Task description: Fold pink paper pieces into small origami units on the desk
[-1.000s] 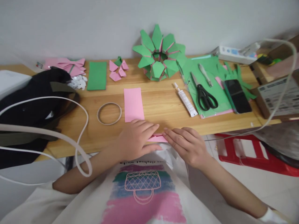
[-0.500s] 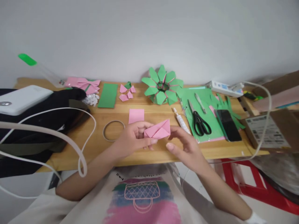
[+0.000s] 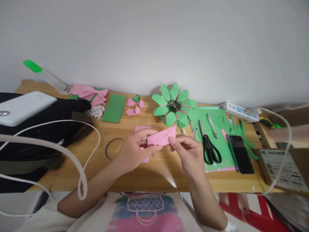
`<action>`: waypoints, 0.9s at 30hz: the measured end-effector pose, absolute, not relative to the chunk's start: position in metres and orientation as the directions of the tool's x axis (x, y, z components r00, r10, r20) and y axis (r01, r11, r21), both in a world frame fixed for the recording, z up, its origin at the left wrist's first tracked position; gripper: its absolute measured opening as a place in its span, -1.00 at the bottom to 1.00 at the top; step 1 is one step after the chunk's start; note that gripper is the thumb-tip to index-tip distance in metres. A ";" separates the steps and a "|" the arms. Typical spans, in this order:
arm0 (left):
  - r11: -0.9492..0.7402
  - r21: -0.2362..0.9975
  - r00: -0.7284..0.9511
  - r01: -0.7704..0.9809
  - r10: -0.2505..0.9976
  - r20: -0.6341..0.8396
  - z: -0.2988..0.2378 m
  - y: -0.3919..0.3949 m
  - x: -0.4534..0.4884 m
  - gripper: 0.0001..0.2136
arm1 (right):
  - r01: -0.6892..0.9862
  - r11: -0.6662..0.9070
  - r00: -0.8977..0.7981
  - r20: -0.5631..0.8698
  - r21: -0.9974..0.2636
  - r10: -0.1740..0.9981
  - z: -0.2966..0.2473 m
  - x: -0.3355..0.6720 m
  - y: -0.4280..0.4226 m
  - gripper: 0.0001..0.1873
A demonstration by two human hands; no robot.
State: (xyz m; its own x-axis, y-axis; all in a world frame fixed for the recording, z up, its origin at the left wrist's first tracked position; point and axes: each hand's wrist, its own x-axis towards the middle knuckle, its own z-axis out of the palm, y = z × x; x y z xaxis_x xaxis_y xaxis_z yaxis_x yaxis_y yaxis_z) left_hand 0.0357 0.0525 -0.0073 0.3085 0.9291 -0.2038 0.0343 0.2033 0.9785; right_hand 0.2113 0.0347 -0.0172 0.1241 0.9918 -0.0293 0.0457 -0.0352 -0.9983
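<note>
A folded piece of pink paper [image 3: 161, 137] is held above the table between both hands. My left hand [image 3: 135, 149] pinches its left end, thumb along the lower edge. At the right end, my right hand [image 3: 189, 151] grips the paper between thumb and fingers. Behind and below the left hand lies pink paper [image 3: 142, 128], partly covered. A ring of green and pink folded paper [image 3: 172, 104] stands farther back by the wall. The glue tube [image 3: 184, 131] beside the right hand is mostly hidden.
Scissors [image 3: 209, 148], a craft knife [image 3: 211, 125] and a phone [image 3: 240, 154] lie on green sheets at the right. A tape roll [image 3: 106, 149], green paper [image 3: 114, 108] and small pink pieces [image 3: 133, 111] are leftward. White cables [image 3: 84, 180] loop at the left.
My right hand has closed onto the right end of the folded pink paper, where before its fingers were apart beside it. The view has tilted, so the table sits lower.
</note>
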 end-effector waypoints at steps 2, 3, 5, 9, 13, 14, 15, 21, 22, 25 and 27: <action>0.104 0.986 0.289 0.127 0.948 -0.137 -0.007 0.054 0.032 -0.71 | 0.034 -0.027 0.126 -0.023 -0.999 0.992 -0.016 0.212 0.038 -0.79; 0.042 0.982 0.270 0.184 0.958 -0.092 -0.007 0.054 0.031 -0.72 | 0.026 -0.025 0.127 -0.022 -0.999 0.992 -0.016 0.212 0.039 -0.78; -0.089 0.951 0.231 0.295 0.973 0.020 -0.005 0.056 0.027 -0.79 | 0.007 -0.029 0.113 -0.028 -1.000 0.993 -0.016 0.213 0.042 -0.77; -0.178 0.905 0.192 0.387 0.975 0.110 -0.005 0.062 0.025 -0.79 | 0.007 -0.008 0.031 -0.008 -1.000 0.999 -0.017 0.216 0.045 -0.85; -0.159 0.922 0.187 0.354 0.978 0.098 -0.009 0.066 0.029 -0.86 | 0.045 -0.005 -0.031 -0.007 -0.999 1.000 -0.016 0.216 0.048 -0.92; -0.191 0.907 0.183 0.376 0.975 0.130 -0.011 0.067 0.031 -0.88 | 0.036 -0.029 -0.040 -0.030 -0.999 0.999 -0.015 0.215 0.049 -0.91; -0.234 0.882 0.184 0.410 0.968 0.171 -0.012 0.066 0.032 -0.89 | 0.026 -0.052 -0.049 -0.054 -0.998 0.997 -0.014 0.213 0.049 -0.88; -0.402 0.768 0.297 0.498 0.911 0.285 -0.012 0.065 0.038 -0.86 | 0.051 -0.038 -0.026 -0.039 -0.998 0.999 -0.014 0.204 0.053 -0.89; -0.403 0.769 0.299 0.497 0.911 0.284 -0.011 0.066 0.038 -0.86 | 0.073 -0.031 -0.022 -0.033 -0.997 0.999 -0.015 0.204 0.054 -0.92; -0.377 0.786 0.269 0.490 0.923 0.275 -0.010 0.068 0.037 -0.86 | 0.174 -0.014 -0.019 -0.017 -0.985 1.000 -0.015 0.208 0.055 -0.89; -0.327 0.819 0.234 0.471 0.942 0.242 -0.010 0.070 0.037 -0.88 | 0.204 -0.004 -0.030 -0.010 -0.979 0.999 -0.016 0.211 0.056 -0.88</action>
